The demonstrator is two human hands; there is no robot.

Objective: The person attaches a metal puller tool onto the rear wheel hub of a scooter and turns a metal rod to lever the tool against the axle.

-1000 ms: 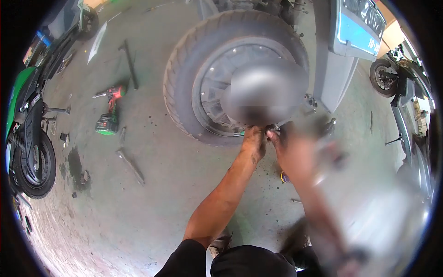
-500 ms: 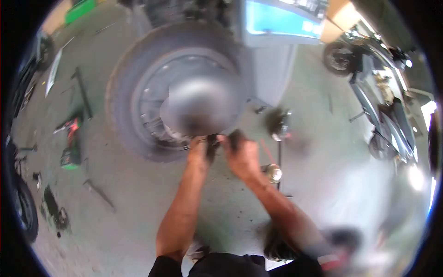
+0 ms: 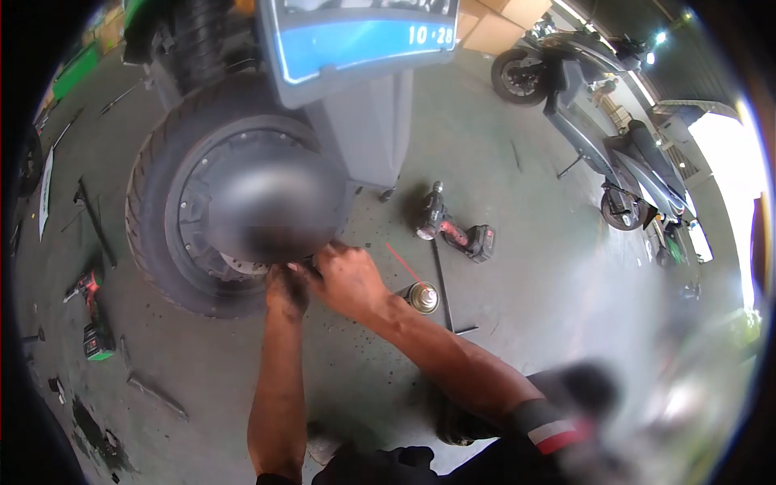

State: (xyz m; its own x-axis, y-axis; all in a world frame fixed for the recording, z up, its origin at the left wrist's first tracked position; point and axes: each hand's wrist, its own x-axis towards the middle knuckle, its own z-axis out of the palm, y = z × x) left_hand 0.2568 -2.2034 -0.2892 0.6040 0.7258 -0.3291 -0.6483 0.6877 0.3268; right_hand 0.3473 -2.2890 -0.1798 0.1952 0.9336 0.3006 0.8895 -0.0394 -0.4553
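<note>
A wheel with a black tyre [image 3: 149, 230] stands in front of me; a round grey blur covers its middle. Below that blur, at the lower right of the rim, a bit of a metal disc [image 3: 240, 264] shows. My left hand [image 3: 287, 291] is there with its fingers closed and turned upward. Right beside it, my right hand [image 3: 349, 279] has its fingers bent in toward the same spot. What either hand holds is hidden by the fingers and the blur. Close to my right wrist stands a spray can [image 3: 423, 298] with a thin red straw [image 3: 404, 263].
A red-black impact wrench [image 3: 454, 232] and a long metal bar [image 3: 444, 283] lie to the right. Another power tool [image 3: 95, 319] with a green-edged battery is at the left, near a hammer-like tool [image 3: 158, 396]. A scooter [image 3: 594, 133] stands at the back right.
The view has swung right, so the wheel and my hands sit further left. Both hands stay together at the wheel's lower right, and my right hand's fingers have curled in closer.
</note>
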